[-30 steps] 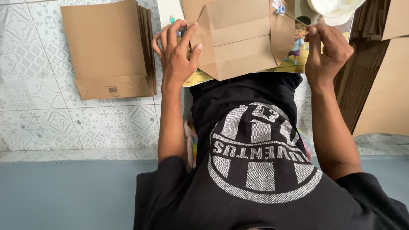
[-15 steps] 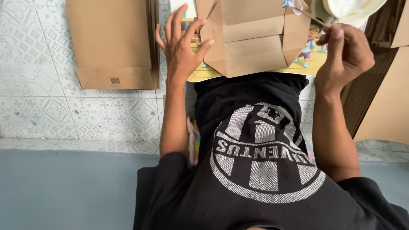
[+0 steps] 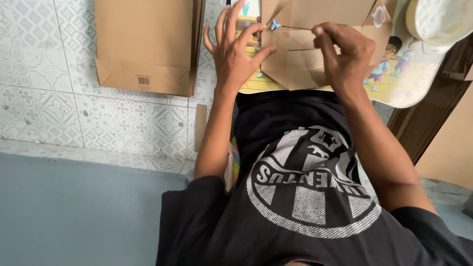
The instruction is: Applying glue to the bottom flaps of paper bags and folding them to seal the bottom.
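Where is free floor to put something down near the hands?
Bare patterned tile floor lies left of and below the stack of brown bags. It is crowded around the left hand and right hand, on the folded paper bag.

Your right hand (image 3: 345, 51) now sits over the middle of the folded brown paper bag (image 3: 300, 54), no longer out by its right edge; it pinches a thin stick (image 3: 290, 27) laid across the flap; your left hand (image 3: 236, 49) spreads its fingers wider at the bag's left edge; the white bowl (image 3: 438, 19) shows further right.
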